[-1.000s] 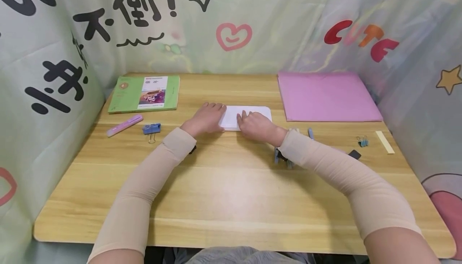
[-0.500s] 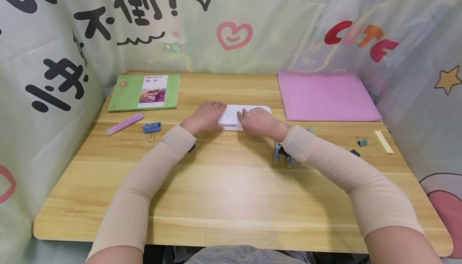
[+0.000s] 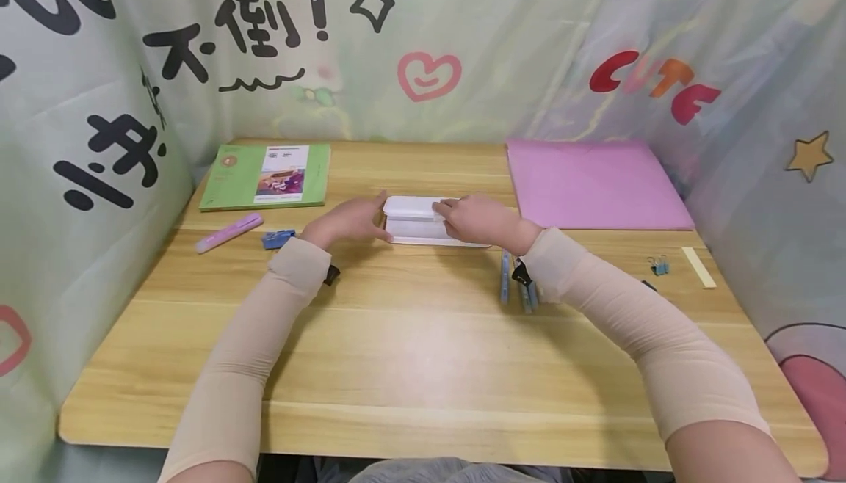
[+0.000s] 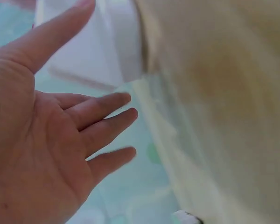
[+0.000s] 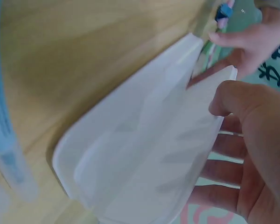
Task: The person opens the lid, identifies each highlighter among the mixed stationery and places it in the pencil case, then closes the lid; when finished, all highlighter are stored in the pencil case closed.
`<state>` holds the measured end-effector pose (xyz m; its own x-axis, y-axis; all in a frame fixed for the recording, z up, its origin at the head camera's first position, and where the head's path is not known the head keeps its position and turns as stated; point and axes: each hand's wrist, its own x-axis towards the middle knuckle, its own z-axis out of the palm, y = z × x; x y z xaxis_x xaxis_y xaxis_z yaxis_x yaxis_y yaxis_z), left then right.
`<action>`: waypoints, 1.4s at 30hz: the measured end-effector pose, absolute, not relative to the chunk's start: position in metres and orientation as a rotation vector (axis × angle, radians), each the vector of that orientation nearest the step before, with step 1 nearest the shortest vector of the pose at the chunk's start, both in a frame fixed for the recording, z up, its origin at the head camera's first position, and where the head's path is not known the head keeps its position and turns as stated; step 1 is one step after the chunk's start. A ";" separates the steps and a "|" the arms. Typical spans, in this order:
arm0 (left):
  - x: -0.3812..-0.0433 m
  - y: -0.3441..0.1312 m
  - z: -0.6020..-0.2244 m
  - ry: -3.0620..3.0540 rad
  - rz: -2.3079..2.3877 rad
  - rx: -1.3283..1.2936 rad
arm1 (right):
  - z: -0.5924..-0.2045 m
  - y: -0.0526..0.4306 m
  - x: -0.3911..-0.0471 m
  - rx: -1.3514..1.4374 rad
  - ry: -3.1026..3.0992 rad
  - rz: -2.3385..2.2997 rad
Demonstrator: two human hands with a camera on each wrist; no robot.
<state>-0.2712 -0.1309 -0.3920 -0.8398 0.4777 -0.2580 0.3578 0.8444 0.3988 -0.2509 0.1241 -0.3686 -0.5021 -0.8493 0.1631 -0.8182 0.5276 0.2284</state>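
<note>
Since the earlier frames, the left hand (image 3: 350,220) has shifted outward from the top of the white case (image 3: 432,232) to its left end, and the lid (image 3: 411,207) has come up from the base. The case lies on the worktop (image 3: 423,365), its long side across in front of the person, with the lid tilted up at the far side and the nearer panel showing below it. The right hand (image 3: 485,220) is clamped on the lid's edge, thumb over the face and fingers behind, as the right wrist view shows. The left hand is spread, fingers apart and palm bare, just beside the case; whether it touches, I cannot tell. Left of the case are a blue binder clip (image 3: 277,239), partly hidden by the arm, and beyond that a purple pen-like stick (image 3: 229,232); a green book (image 3: 230,182) lies farther back on that side. Behind and right of the case is a pink folder (image 3: 598,186). In front of its right end are blue pens (image 3: 505,277), partly under the right sleeve (image 3: 634,321). Well to its right lie a small teal clip (image 3: 659,266) and a pale strip (image 3: 698,268).
</note>
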 end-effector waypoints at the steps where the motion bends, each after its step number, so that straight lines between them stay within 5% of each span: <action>1: -0.271 -0.130 -0.393 2.674 0.461 0.638 | -0.367 0.125 -0.253 1.398 -2.524 -0.181; 42: -0.273 -0.120 -0.402 2.737 0.319 0.660 | -0.356 0.137 -0.275 1.298 -2.597 -0.069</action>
